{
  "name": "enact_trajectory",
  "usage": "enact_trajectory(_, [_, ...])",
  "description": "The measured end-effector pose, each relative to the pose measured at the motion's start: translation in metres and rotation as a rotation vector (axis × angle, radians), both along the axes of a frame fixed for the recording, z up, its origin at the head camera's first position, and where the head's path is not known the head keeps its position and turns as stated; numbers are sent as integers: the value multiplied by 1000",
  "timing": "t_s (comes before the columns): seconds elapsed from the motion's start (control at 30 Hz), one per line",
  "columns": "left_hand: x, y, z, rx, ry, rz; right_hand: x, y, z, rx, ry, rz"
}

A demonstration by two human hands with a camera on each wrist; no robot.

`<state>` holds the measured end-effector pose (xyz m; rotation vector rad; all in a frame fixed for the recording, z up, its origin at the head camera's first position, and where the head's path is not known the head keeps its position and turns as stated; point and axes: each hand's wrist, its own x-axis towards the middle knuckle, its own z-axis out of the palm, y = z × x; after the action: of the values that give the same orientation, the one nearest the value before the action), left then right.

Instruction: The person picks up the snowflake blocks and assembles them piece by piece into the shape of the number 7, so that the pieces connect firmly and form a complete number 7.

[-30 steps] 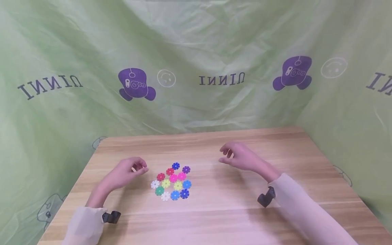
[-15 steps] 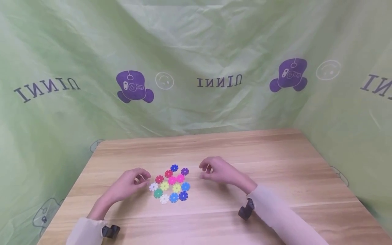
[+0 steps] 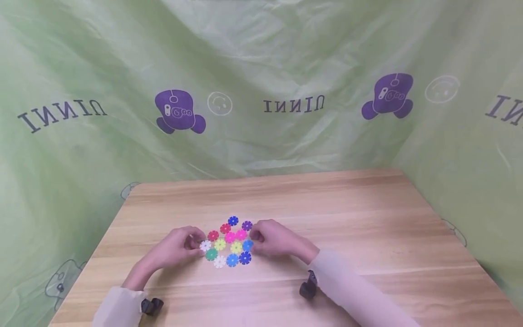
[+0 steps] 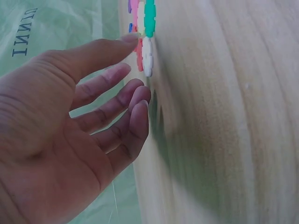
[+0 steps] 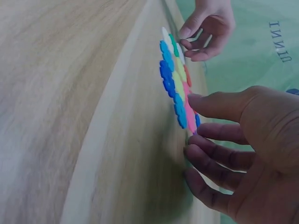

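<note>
Discs [image 3: 230,237], fourteen altogether, lie between left hand [image 3: 173,247] and right hand [image 3: 277,239], all fingers [image 5: 223,157] relaxed.

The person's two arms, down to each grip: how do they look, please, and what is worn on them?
The left sleeve and the right sleeve are pale beige, plain, and reach nearly to the wrist. A small black left device and a similar right device sit at the cuffs. The left grip and right grip are bare, with no glove or ring visible. No cables show.
</note>
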<state>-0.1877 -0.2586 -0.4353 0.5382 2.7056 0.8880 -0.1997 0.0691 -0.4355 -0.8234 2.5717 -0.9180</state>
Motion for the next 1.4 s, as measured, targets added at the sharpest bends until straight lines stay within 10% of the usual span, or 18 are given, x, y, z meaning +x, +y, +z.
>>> enact_trajectory(1.4, [-8,14,-4,-45,-54,95,-4,-20,-6,105,11,-91])
